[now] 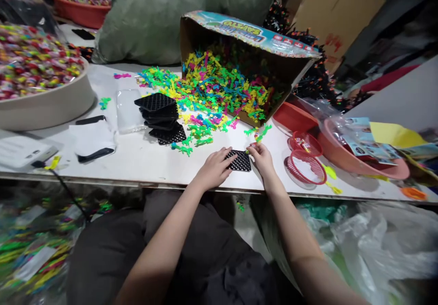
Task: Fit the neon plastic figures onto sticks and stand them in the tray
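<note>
A black perforated plate [242, 161] lies flat near the table's front edge, between both hands. My left hand [215, 169] holds the plate's left side, fingers and thumb resting on it. At the plate's upper right corner, my right hand [262, 159] is closed in a pinch on a small green plastic piece [247, 151], mostly covered by the fingertips. Just beyond that hand lies a loose green plastic figure [263, 134]. A stack of black perforated plates [159, 113] stands farther left, beside scattered colourful plastic figures [201, 134].
An open cardboard box [253, 33] on its side spills figures onto the table. Red mesh baskets [316, 181] and a pink basin [386, 170] stand to the right. At left are a phone [96, 152], a white device with a cable [25, 152] and a candy-filled tub [51, 108].
</note>
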`<state>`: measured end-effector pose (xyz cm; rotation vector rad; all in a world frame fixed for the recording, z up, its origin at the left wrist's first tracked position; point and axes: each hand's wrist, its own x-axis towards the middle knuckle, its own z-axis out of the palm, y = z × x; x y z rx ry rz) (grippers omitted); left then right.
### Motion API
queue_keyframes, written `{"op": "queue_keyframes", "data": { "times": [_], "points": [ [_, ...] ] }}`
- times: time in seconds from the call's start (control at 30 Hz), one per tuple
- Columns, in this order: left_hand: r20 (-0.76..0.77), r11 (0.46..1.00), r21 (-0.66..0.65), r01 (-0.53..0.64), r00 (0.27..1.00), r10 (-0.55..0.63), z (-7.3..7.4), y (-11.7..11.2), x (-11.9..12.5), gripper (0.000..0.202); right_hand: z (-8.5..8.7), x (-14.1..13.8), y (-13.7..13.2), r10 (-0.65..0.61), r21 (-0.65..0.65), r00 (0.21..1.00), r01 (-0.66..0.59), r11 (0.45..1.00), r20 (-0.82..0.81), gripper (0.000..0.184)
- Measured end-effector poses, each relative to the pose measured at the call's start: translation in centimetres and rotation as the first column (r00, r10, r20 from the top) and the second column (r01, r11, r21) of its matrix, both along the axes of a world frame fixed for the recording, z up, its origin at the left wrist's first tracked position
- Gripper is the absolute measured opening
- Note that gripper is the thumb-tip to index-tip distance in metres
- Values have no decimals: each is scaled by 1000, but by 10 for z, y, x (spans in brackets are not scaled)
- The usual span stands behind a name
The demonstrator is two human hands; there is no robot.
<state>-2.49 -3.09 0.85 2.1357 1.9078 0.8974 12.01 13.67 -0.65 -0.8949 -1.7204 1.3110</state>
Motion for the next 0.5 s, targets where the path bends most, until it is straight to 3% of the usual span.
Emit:
{"op": "queue_keyframes", "data": {
  "times": [0.27, 0.5],
  "points": [
    [26, 994, -109, 6, 1000, -4, 0, 3, -3, 52, -8, 3, 5, -11, 152, 991, -10, 988, 135, 21],
    [-10, 990, -141, 3, 1000, -4, -4, 4, -3, 51, 2, 3, -2, -4, 123, 993, -10, 992, 115, 19]
  ]
}}
